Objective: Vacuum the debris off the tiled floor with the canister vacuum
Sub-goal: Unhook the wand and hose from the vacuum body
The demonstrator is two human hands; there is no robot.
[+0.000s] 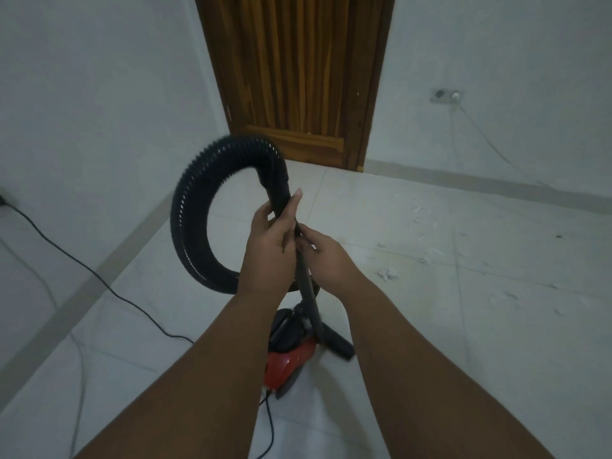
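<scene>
A red and black canister vacuum (287, 357) sits on the white tiled floor (430, 326) just in front of me. Its black ribbed hose (195, 200) loops up to the left and over into a rigid black tube (309, 293) that runs down to a floor nozzle (341, 346) beside the canister. My left hand (270, 240) grips the tube's upper end just below the hose cuff. Just beneath it, my right hand (326, 256) holds the same tube. White fluffy debris (387, 273) lies scattered over the tiles to the right.
A closed wooden door (298, 77) stands straight ahead. A black cord (99, 279) trails across the floor at left toward the vacuum. A wall socket (447, 95) with a white cable plugged in is at right. White walls close in on the left and behind.
</scene>
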